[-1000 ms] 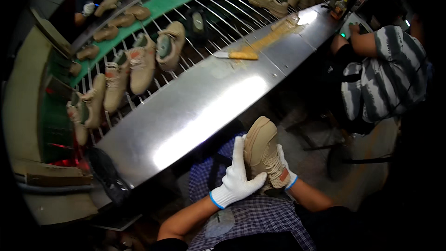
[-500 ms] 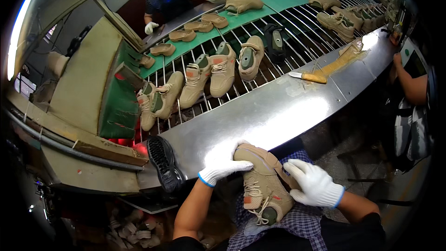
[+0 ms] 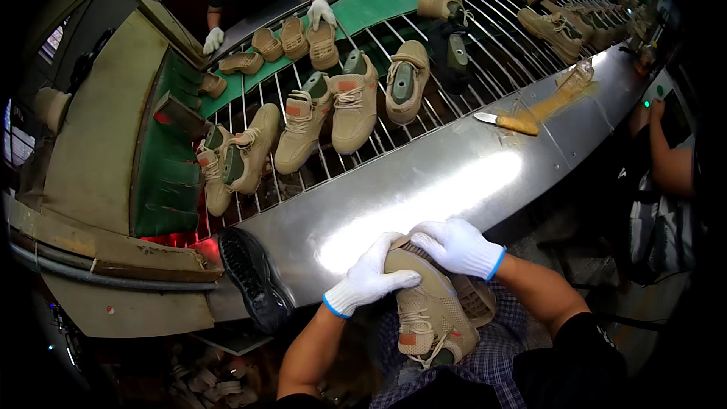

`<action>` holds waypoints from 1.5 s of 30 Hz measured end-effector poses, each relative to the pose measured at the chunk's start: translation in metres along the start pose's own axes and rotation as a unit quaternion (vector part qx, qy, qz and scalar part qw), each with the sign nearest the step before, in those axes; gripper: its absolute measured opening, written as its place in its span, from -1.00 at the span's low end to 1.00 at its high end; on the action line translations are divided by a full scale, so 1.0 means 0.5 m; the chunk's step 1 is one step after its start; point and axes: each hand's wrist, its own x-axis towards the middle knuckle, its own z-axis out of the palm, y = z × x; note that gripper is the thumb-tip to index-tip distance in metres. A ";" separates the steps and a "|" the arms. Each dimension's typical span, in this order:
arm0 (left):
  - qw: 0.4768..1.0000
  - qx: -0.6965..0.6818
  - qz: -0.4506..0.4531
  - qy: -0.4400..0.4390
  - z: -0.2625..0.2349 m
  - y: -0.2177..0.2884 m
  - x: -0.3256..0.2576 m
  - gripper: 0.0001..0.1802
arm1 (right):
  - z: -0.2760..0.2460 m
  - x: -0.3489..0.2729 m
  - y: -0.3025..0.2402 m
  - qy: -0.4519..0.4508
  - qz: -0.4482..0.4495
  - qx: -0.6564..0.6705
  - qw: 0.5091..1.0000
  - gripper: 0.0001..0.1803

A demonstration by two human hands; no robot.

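A tan lace-up shoe (image 3: 425,299), with a green last showing in its opening, lies tilted above my lap, toe pointing away from me. My left hand (image 3: 369,279), in a white glove, is closed around the left side of the toe, thumb across the upper. A tan outsole (image 3: 475,304) sits along the shoe's right side, its heel end hanging apart from the upper. My right hand (image 3: 456,247), also gloved, grips the outsole's front end at the toe; its fingertips are partly hidden.
Tan shoes (image 3: 354,115) and several loose outsoles (image 3: 294,38) ride on the rod conveyor (image 3: 485,79). A knife (image 3: 509,123) lies on the metal ledge (image 3: 363,212). At left is a black shoe (image 3: 254,280). Across the conveyor, a person's gloved hand (image 3: 321,14) touches an outsole.
My right hand has moved from the outsole's side up to the toe end. The outsole's rear has swung away from the upper. The co-worker's hand has shifted from a shoe to an outsole.
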 end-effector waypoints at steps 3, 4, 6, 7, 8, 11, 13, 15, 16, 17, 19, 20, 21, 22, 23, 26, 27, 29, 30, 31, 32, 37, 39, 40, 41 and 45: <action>0.997 0.052 0.050 0.020 0.000 0.003 -0.010 -0.22 | -0.009 -0.045 -0.049 0.006 -0.002 -0.029 1.000 -0.54; 0.993 0.082 0.080 0.030 -0.001 0.005 -0.013 -0.24 | -0.016 -0.076 -0.069 0.034 0.023 -0.023 0.999 -0.58; 0.983 0.128 0.128 0.037 -0.001 0.007 -0.018 -0.31 | -0.037 -0.148 -0.058 0.015 0.013 0.040 0.999 -0.42; 0.978 0.147 0.145 0.039 -0.003 0.014 -0.017 -0.36 | -0.042 -0.179 -0.054 -0.006 0.031 0.071 0.997 -0.28; 0.971 0.170 0.163 0.039 -0.006 0.027 -0.013 -0.40 | -0.045 -0.207 -0.041 -0.060 0.035 0.083 0.994 -0.16; 0.944 0.286 0.161 0.009 -0.011 0.090 0.004 -0.54 | -0.027 -0.244 0.004 -0.151 0.027 0.104 0.983 0.14; 0.918 0.356 0.172 0.035 0.023 0.108 0.030 -0.69 | -0.024 -0.242 0.010 -0.163 0.028 0.104 0.981 0.16; 0.898 0.415 0.147 0.021 0.049 0.113 0.051 -0.68 | -0.025 -0.238 0.005 -0.169 0.025 0.047 0.984 0.09; 0.904 0.396 0.154 0.039 0.054 0.109 0.050 -0.68 | -0.024 -0.236 -0.013 -0.167 0.033 0.016 0.985 0.07; 0.907 0.382 0.165 0.060 0.056 0.108 0.046 -0.67 | -0.026 -0.228 -0.027 -0.161 0.037 -0.018 0.986 0.05; 0.916 0.343 0.186 0.093 0.057 0.093 0.039 -0.67 | 0.018 -0.219 -0.009 -0.034 -0.057 -0.057 0.996 -0.12; 0.917 0.329 0.194 0.111 0.052 0.081 0.036 -0.68 | 0.029 -0.201 0.003 0.022 -0.121 -0.063 0.990 -0.17; 0.918 0.315 0.203 0.128 0.047 0.072 0.033 -0.69 | 0.035 -0.190 0.010 0.078 -0.183 -0.067 0.978 -0.22; 0.919 0.303 0.211 0.136 0.045 0.067 0.032 -0.70 | 0.034 -0.180 0.016 0.071 -0.190 -0.081 0.976 -0.31; 0.919 0.294 0.220 0.146 0.040 0.063 0.032 -0.70 | 0.019 -0.156 0.014 0.065 -0.201 -0.096 0.973 -0.40; 0.919 0.302 0.202 0.155 0.037 0.061 0.022 -0.70 | 0.009 -0.100 0.045 0.081 -0.187 -0.001 0.979 -0.40; 0.918 0.310 0.191 0.159 0.036 0.062 0.023 -0.69 | 0.014 -0.115 0.036 0.049 -0.199 -0.006 0.979 -0.37; 0.918 0.299 0.199 0.170 0.041 0.072 0.037 -0.68 | 0.000 -0.131 0.018 0.021 -0.159 0.001 0.987 -0.34; 0.919 0.291 0.202 0.174 0.043 0.076 0.038 -0.67 | -0.004 -0.144 0.003 0.007 -0.154 -0.004 0.988 -0.32; 0.920 0.291 0.197 0.172 0.043 0.076 0.033 -0.69 | -0.004 -0.151 -0.007 -0.006 -0.149 -0.010 0.989 -0.30; 0.922 0.290 0.193 0.169 0.045 0.075 0.030 -0.70 | -0.003 -0.150 -0.008 0.000 -0.159 -0.010 0.987 -0.29; 0.919 0.301 0.183 0.178 0.048 0.076 0.031 -0.66 | -0.018 -0.155 -0.031 -0.039 -0.194 -0.070 0.978 -0.26; 0.917 0.297 0.192 0.182 0.049 0.072 0.030 -0.67 | -0.013 -0.164 -0.032 -0.054 -0.197 -0.084 0.975 -0.23; 0.919 0.285 0.196 0.186 0.054 0.063 0.026 -0.68 | -0.011 -0.175 -0.029 -0.069 -0.182 -0.087 0.977 -0.22; 0.918 0.275 0.207 0.194 0.053 0.057 0.028 -0.68 | -0.014 -0.179 -0.027 -0.080 -0.170 -0.095 0.977 -0.20; 0.914 0.218 0.251 0.230 0.054 0.042 0.025 -0.68 | 0.020 -0.226 -0.025 -0.032 -0.166 -0.115 0.979 -0.15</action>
